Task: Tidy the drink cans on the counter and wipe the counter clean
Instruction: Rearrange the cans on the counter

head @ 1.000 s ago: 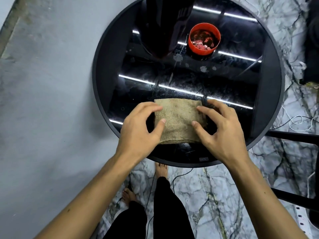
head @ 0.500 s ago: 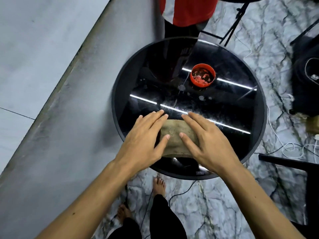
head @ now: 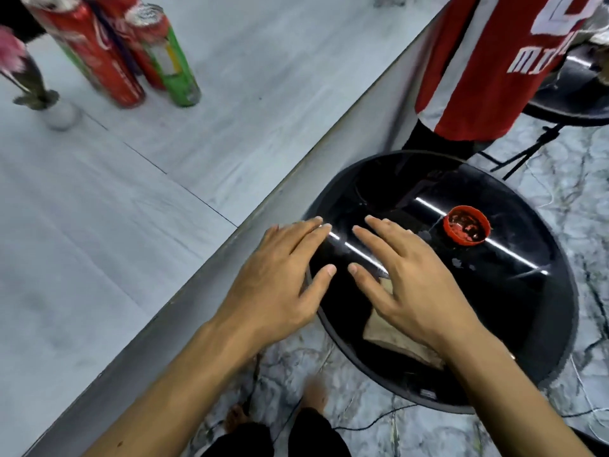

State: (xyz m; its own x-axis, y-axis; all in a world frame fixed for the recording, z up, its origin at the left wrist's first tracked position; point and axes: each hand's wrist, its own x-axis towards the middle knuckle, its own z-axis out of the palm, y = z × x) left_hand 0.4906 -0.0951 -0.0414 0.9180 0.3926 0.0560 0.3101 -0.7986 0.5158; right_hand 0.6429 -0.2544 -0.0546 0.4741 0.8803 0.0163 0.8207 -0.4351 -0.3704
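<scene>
Several tall drink cans, red and green, stand together at the far left of the pale grey counter. A folded tan cloth lies on the round black glass table, mostly hidden under my right hand. My left hand hovers flat over the table's left rim, fingers spread, holding nothing. My right hand is also flat with spread fingers, above the cloth; whether it touches the cloth is unclear.
A red cup with residue sits on the black table. A person in a red shirt stands behind it. A small vase with pink flowers is on the counter left. Cables run across the marble floor.
The view swung up and left, revealing the counter and cans. Both hands lifted off the cloth and moved left, fingers spreading; the cloth stays on the table.
</scene>
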